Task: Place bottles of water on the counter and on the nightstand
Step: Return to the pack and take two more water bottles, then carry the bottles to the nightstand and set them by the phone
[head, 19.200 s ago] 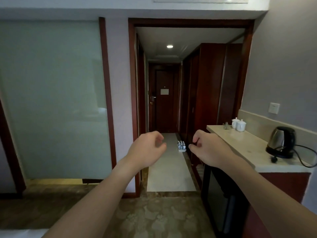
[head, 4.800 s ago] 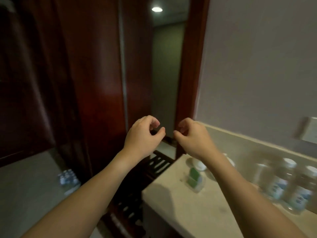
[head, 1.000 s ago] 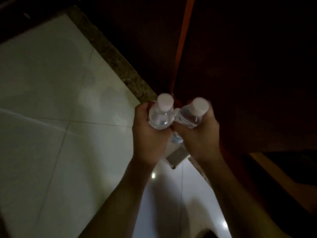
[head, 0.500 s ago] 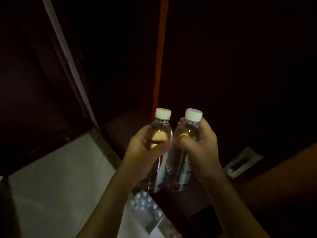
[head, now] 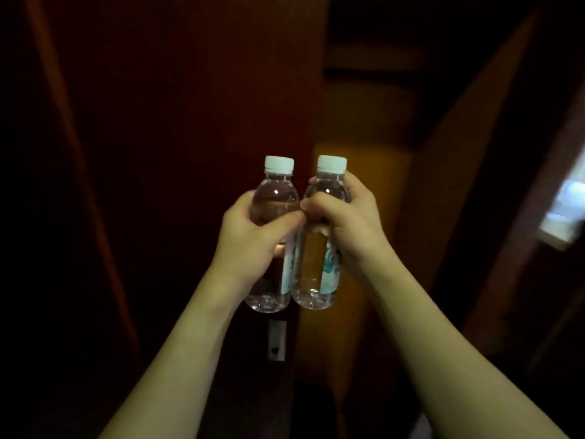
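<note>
Your left hand point(head: 253, 236) grips one water bottle point(head: 273, 239) and your right hand point(head: 345, 223) grips the other water bottle point(head: 319, 248), upright and touching at mid-frame. In this dim corridor, a knock against the dark wooden panel point(head: 190, 106) could jolt one loose.

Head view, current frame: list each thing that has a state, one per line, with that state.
left bottle: upright, white cap on, full of clear water, held off any surface.
right bottle: upright, white cap on, full of clear water, held, side against the left bottle.
left hand: closed around the left bottle's middle.
right hand: closed around the right bottle's upper body.
dark wood panels: dim; open or shut cannot be told.
</note>
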Tool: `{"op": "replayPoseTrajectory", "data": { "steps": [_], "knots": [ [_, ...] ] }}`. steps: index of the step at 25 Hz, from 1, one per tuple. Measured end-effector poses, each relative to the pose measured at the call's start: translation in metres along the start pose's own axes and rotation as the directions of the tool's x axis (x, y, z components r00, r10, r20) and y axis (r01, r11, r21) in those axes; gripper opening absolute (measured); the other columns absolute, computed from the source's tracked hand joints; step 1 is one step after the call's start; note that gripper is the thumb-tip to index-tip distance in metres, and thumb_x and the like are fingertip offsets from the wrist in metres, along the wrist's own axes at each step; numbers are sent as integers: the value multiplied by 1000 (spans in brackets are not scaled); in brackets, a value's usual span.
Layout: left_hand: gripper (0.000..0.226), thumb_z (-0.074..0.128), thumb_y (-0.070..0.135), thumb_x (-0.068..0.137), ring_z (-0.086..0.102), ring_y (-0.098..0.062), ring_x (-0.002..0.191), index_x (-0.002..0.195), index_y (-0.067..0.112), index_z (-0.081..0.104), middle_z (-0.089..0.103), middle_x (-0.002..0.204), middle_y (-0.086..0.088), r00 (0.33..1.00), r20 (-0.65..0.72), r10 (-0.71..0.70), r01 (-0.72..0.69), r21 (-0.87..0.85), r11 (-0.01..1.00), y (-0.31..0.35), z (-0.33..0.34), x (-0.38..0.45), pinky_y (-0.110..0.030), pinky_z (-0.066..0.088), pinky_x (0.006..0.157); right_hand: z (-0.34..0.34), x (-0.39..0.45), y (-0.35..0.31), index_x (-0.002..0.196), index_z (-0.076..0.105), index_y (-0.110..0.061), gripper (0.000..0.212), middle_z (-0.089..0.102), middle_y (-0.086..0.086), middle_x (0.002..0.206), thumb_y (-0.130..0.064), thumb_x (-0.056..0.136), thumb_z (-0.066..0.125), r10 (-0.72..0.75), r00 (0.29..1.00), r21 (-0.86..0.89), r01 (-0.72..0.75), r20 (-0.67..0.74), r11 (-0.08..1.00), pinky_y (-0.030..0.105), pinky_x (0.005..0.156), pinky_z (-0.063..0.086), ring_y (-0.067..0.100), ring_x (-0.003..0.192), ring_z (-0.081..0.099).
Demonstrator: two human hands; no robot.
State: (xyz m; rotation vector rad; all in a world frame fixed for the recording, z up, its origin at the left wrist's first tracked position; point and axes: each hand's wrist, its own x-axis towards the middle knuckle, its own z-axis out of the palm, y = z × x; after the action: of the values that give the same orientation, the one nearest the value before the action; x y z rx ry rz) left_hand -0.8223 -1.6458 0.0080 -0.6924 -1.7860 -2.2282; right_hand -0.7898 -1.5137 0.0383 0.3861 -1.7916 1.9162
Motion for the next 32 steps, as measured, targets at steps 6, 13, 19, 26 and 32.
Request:
{"op": "replayPoseTrajectory", "data": {
  "steps": [6, 13, 19, 26, 32],
  "knots": [
    [36, 77, 3, 77, 73, -21, 89, 112, 2, 66, 75, 98, -13, 912, 410, 33, 37, -163, 986, -1, 178, -34, -30, 60, 69, -150, -83, -72, 86, 58, -7, 27, 58, 3, 67, 6, 63, 61, -99, 900, -144, 41, -424, 989, 25, 56, 51, 13, 62, 58],
    [37, 84, 8, 71, 70, -12, 72, 103, 13, 68, 74, 84, -2, 647, 757, 89, 267, -334, 904, 33, 439, -175, -26, 58, 61, -334, -254, -204, 82, 62, -8, 22, 62, 2, 61, 4, 64, 58, -321, 560, -435, -79, -764, 897, 26, 52, 52, 15, 57, 60],
    [31, 81, 7, 74, 71, -12, 70, 99, 20, 68, 73, 82, 5, 426, 887, 178, 444, -377, 813, 70, 583, -300, -27, 56, 54, -417, -389, -291, 84, 63, -11, 19, 64, -1, 64, 5, 73, 62, -492, 290, -566, -294, -821, 771, 30, 53, 57, 16, 57, 64],
    [35, 80, 11, 78, 72, -12, 73, 110, 14, 67, 72, 84, 4, 250, 929, 275, 481, -365, 797, 73, 693, -344, -25, 58, 54, -500, -434, -318, 84, 64, -19, 19, 66, -3, 69, -6, 68, 65, -616, 93, -586, -447, -782, 676, 32, 59, 60, 18, 64, 68],
    [34, 79, 9, 78, 70, -15, 75, 107, 20, 66, 70, 88, 2, 207, 924, 322, 493, -383, 782, 37, 787, -302, -34, 61, 60, -580, -406, -311, 90, 65, -18, 27, 64, 8, 89, -14, 63, 64, -659, 24, -593, -461, -752, 660, 29, 62, 59, 27, 83, 67]
  ]
}}
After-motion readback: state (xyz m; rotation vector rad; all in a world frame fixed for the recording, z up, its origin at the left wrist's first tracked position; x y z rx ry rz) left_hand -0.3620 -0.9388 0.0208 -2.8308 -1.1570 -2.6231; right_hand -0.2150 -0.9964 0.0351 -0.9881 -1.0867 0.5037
